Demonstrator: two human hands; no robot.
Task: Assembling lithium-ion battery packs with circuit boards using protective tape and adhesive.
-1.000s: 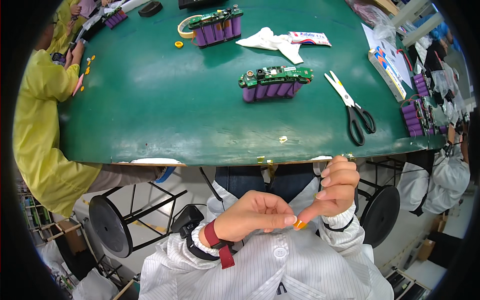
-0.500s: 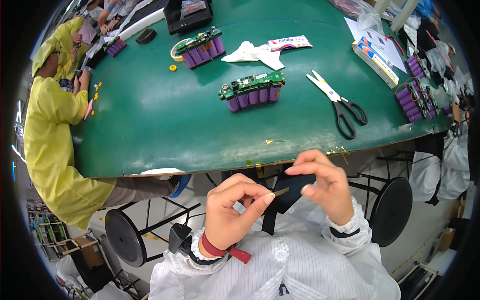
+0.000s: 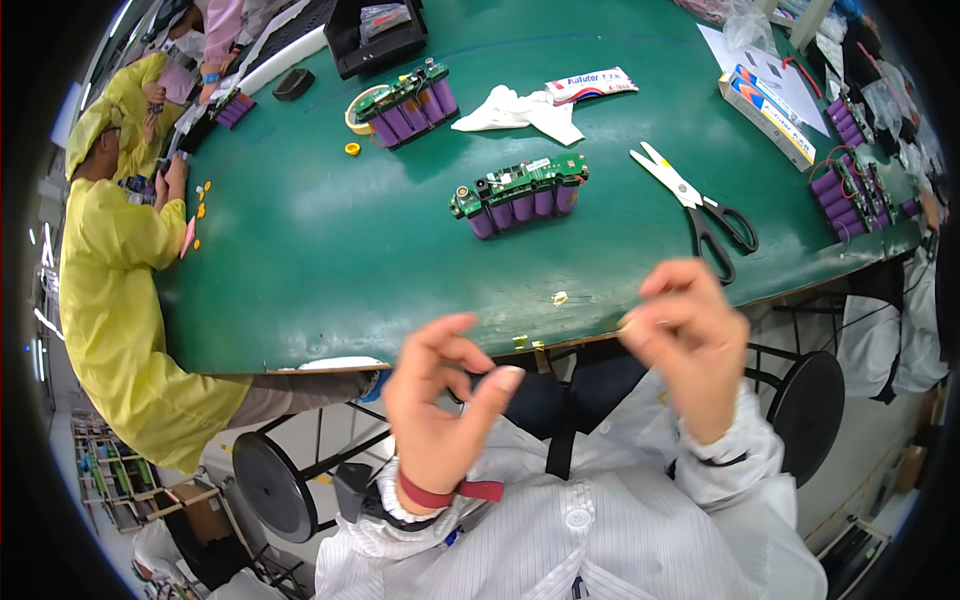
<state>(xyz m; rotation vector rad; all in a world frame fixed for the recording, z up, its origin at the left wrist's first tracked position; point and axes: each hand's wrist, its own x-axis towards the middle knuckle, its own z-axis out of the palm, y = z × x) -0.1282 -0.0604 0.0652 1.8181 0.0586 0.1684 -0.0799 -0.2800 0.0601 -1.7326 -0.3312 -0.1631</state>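
My left hand (image 3: 445,415) hovers in front of the table edge, fingers apart and nothing in them. My right hand (image 3: 692,350) is at the table edge, thumb and fingers pinched together. A tiny yellowish piece of tape (image 3: 626,323) shows at its fingertips, mostly hidden. Beyond my hands, a battery pack (image 3: 520,200) of purple cells with a green circuit board stands on the table. Scissors (image 3: 690,200) with black handles lie to its right, their blades partly spread. Small bits of yellow tape (image 3: 521,342) stick to the table's front edge.
Behind stands another battery pack (image 3: 410,108) by a tape roll (image 3: 357,110), with crumpled white tissue (image 3: 505,110) and a white tube (image 3: 592,85). A long box (image 3: 768,115) and more packs (image 3: 850,195) are at right. A person in yellow (image 3: 115,260) works at left. Stools (image 3: 795,415) flank me.
My hands have moved apart. The left has let go of the thin yellowish tape strip and spread its fingers; the right has closed into a pinch and moved up. The view has shifted slightly.
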